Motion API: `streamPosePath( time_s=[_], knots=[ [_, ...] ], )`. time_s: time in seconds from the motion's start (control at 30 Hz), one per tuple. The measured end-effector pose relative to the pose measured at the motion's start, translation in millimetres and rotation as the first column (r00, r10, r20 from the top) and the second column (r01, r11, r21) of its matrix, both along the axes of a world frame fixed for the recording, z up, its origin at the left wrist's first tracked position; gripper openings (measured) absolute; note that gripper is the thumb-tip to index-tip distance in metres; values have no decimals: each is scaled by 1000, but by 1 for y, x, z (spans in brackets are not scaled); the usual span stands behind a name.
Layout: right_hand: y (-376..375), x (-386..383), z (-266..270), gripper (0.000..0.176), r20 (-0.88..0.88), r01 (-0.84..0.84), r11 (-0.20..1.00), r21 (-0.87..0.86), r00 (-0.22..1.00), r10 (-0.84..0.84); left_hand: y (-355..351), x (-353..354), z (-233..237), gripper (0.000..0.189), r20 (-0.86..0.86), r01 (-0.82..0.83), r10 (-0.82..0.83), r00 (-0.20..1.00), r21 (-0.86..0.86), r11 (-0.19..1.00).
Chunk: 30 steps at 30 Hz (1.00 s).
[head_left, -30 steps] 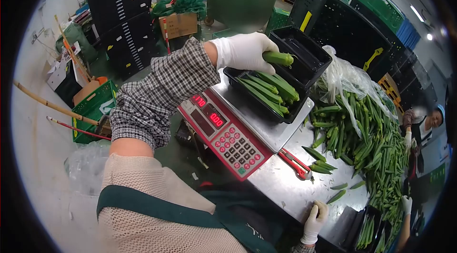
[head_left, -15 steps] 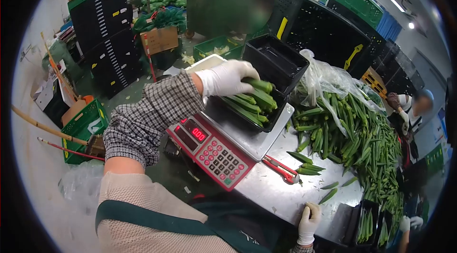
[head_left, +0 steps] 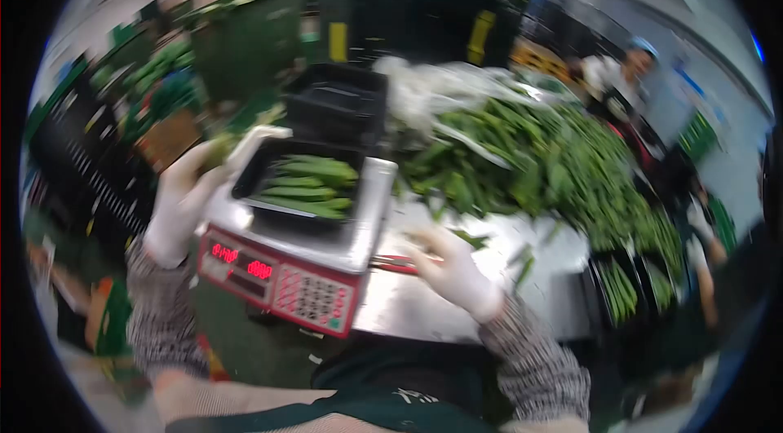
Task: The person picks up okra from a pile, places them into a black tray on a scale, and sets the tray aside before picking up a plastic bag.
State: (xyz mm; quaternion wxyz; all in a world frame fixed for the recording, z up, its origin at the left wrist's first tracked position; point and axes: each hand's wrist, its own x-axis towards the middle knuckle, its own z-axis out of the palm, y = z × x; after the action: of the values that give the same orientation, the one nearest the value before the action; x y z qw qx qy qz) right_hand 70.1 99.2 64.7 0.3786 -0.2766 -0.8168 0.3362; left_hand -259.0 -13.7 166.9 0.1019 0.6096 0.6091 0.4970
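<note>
My left hand (head_left: pixel 181 203), in a white glove, is raised at the left of the scale (head_left: pixel 277 282). Its fingers are closed round a blurred green okra (head_left: pixel 218 149). On the scale's steel plate sits a black tray (head_left: pixel 245 176) with okra pods (head_left: pixel 306 188) lying in rows. My right hand (head_left: pixel 457 274), also gloved, hovers over the steel table with its fingers stretched out and apart. Its fingertips are beside a red utility knife (head_left: pixel 393 263) and close to loose okra (head_left: pixel 471 240); blur hides whether they touch.
Empty black trays (head_left: pixel 336 107) stand behind the scale. A large okra heap (head_left: pixel 538 164) spreads over the table under a clear plastic bag (head_left: pixel 416 94). Filled trays (head_left: pixel 617 290) stand at the right edge. A co-worker (head_left: pixel 616 78) is at the far right.
My left hand has left the tray and moved leftward with an okra. My right hand has come from the table's front edge towards the knife. The view has swung right.
</note>
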Motion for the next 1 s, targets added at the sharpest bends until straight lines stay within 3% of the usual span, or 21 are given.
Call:
streamPosePath(
  time_s=[0.03,0.07,0.1,0.13,0.23,0.3,0.37,0.43,0.47,0.5,0.53,0.6,0.63,0.67,0.7,0.73,0.77,0.8,0.87,0.97,1.0],
  knots=[
    [6,-19,15,31,51,29,994,104,998,-34,-6,10,4,32,67,-2,6,998,-62,998],
    [27,-38,18,42,231,-35,999,37,973,25,-9,13,4,32,126,16,-11,992,-42,999],
    [31,-52,34,53,286,-8,999,-45,958,21,-8,12,-1,31,185,23,-16,983,-35,999],
    [45,-67,33,60,366,-20,986,-164,927,80,-5,8,-8,31,127,48,-45,991,-14,999],
    [57,-100,16,57,299,13,984,-178,953,42,-1,-8,-10,31,90,104,-103,991,-6,995],
    [61,-105,10,40,301,3,999,-36,954,8,6,-5,-9,30,90,144,-144,985,8,990],
    [49,-85,21,35,80,1,847,-532,996,49,16,0,-9,28,131,158,-160,978,20,987],
    [46,-55,18,29,-42,-31,850,-526,999,10,31,1,-14,27,225,196,-201,954,43,980],
    [40,-33,16,29,-54,3,804,-595,998,-44,39,4,-16,25,204,156,-162,966,45,987],
    [52,-17,-14,30,-96,17,856,-517,992,-77,46,7,-18,24,186,114,-120,975,44,993],
    [32,17,6,29,-148,-5,766,-642,982,-118,52,9,-20,21,173,124,-130,976,43,991],
    [25,78,-13,25,-161,99,773,-626,954,-253,69,11,-23,17,152,148,-153,976,47,988],
    [12,112,-6,28,-131,234,805,-546,925,-357,79,17,-22,15,112,164,-168,979,41,986],
    [1,148,-1,28,-48,346,706,-619,880,-473,89,23,-20,13,71,179,-181,981,35,983],
    [-3,181,-16,25,-160,435,746,-505,801,-576,98,28,-19,11,28,193,-193,981,25,981],
    [-35,201,25,23,-65,556,630,-542,720,-691,113,25,-25,9,-12,201,-201,980,85,976],
    [-40,231,19,23,-104,642,561,-523,606,-789,124,26,-25,9,-4,195,-195,981,70,978],
    [-38,270,-2,22,-155,712,527,-464,521,-840,133,32,-21,10,-14,197,-196,980,64,978],
    [-58,310,11,23,-193,783,396,-480,346,-918,154,35,-20,15,-54,189,-184,981,92,978],
    [-75,362,10,26,-67,883,193,-427,182,-981,180,39,-17,21,-455,233,-127,881,185,955],
    [-76,372,7,27,10,900,145,-410,164,-986,190,34,-19,29,-446,211,-144,883,103,972]
  ],
)
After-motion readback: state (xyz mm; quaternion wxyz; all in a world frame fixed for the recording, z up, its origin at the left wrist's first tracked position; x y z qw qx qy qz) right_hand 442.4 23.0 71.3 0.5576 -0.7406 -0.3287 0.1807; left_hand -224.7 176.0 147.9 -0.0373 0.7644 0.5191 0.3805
